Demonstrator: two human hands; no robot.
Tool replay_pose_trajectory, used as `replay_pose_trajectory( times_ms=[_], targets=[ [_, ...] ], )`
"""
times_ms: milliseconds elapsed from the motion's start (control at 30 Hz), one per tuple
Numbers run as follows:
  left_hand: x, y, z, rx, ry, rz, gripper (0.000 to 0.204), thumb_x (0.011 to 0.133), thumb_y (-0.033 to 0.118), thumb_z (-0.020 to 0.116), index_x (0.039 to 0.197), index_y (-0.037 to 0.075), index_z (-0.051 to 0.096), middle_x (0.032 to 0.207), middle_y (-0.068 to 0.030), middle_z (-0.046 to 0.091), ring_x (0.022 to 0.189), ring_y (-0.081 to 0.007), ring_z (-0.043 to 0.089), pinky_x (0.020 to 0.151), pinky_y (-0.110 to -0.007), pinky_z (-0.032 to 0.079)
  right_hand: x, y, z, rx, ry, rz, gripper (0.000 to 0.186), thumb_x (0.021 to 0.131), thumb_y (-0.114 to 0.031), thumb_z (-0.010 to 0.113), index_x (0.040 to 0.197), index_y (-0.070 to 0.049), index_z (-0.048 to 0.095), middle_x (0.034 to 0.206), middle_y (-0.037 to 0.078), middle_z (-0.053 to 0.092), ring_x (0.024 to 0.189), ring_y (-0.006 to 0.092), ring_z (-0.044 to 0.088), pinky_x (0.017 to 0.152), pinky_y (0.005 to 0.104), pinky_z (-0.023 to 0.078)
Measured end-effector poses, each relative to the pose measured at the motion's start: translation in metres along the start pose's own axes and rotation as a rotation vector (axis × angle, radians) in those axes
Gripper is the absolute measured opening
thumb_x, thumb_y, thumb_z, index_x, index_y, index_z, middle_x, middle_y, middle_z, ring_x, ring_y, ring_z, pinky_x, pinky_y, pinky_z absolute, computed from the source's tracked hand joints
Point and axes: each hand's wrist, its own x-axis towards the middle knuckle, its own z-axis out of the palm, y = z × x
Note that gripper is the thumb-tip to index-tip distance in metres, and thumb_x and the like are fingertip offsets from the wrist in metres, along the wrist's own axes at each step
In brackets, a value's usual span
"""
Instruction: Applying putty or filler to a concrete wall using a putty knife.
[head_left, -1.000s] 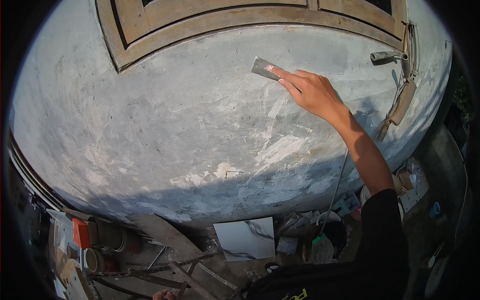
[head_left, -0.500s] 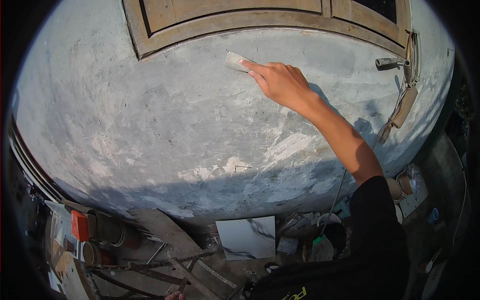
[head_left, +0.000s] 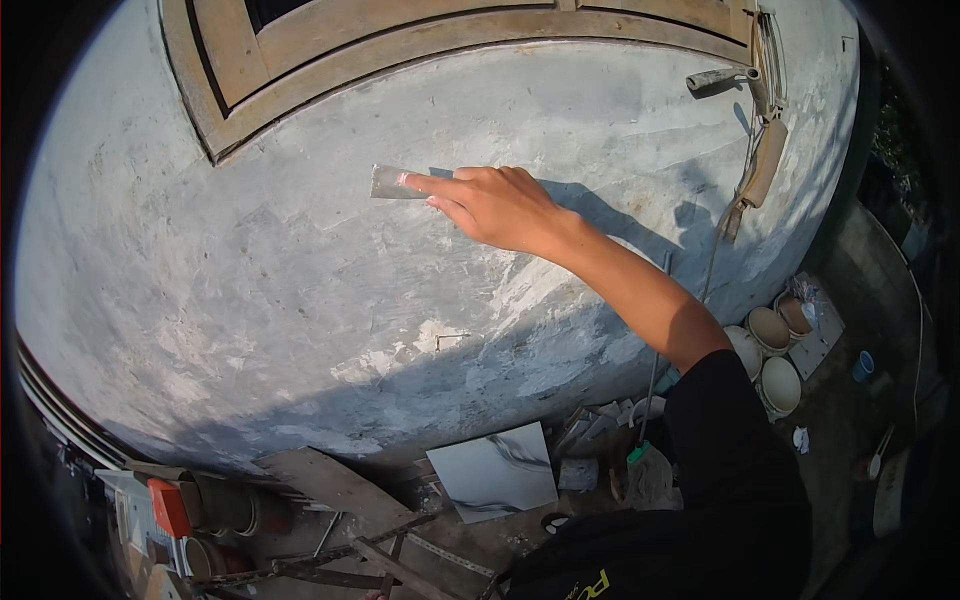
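My right hand (head_left: 500, 208) is closed on a putty knife, its wide, pale blade (head_left: 388, 183) held close to the grey plastered wall (head_left: 330, 270) below a wooden frame. The index finger stretches along the blade, and the thumb is underneath. The rest of the tool is hidden in my palm, and whether the blade edge touches the wall cannot be made out. Only a sliver of my left hand (head_left: 374, 596) shows at the lower edge, by the metal rails; its fingers are too cut off to read.
A wooden frame (head_left: 400, 65) borders the wall above. A paint roller (head_left: 765, 165) hangs by cables at the right. Below lie a marbled tile (head_left: 495, 474), a board (head_left: 340, 490), metal rails (head_left: 390, 565) and an orange box (head_left: 168, 508). Several buckets (head_left: 780, 384) stand at the lower right.
The view has tilted and shifted. My right hand with the putty knife has moved down and left, farther below the wooden frame. My left hand has nearly slipped out at the lower edge.
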Motion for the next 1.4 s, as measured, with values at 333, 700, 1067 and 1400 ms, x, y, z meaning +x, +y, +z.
replay_pose_trajectory(
  times_ms=[333,700,1067,1400],
  targets=[
    [0.007,0.0,0.0,0.043,-0.054,0.044,0.025,0.094,0.019,0.062,0.106,-0.002,0.063,0.094,-0.0136,0.065,0.084,-0.0224,0.062,0.075,-0.034,0.051,-0.065,0.069,0.01,-0.051,0.267,0.243,0.047,0.095,-0.022,0.053,0.141,-0.02,0.044,0.097,0.02,0.068,0.08,0.0384,0.066,0.069,0.0443,0.052],
    [0.01,-0.001,-0.002,-0.04,-0.024,-0.058,0.032,0.091,0.024,0.066,0.103,-0.005,0.064,0.096,-0.018,0.067,0.087,-0.0273,0.064,0.078,-0.037,0.051,-0.108,0.09,0.025,0.031,0.271,0.316,0.046,0.095,-0.025,0.052,0.141,-0.022,0.044,0.088,0.02,0.067,0.079,0.0385,0.066,0.067,0.0456,0.052],
    [0.007,0.008,-0.007,0.072,0.03,-0.045,0.035,0.092,0.028,0.065,0.101,-0.005,0.065,0.095,-0.019,0.068,0.09,-0.0298,0.066,0.079,-0.038,0.051,-0.08,0.091,0.036,0.048,0.332,0.344,0.045,0.095,-0.023,0.055,0.139,-0.018,0.048,0.103,0.021,0.067,0.088,0.0387,0.066,0.071,0.0426,0.052],
    [-0.003,0.008,-0.018,0.143,-0.023,-0.083,0.032,0.092,0.027,0.065,0.102,-0.004,0.065,0.093,-0.0164,0.067,0.085,-0.0264,0.064,0.072,-0.036,0.05,-0.069,0.087,0.045,0.105,0.641,0.079,0.046,0.095,-0.021,0.055,0.139,-0.013,0.046,0.086,0.019,0.067,0.069,0.032,0.066,0.061,0.038,0.051]
  ],
)
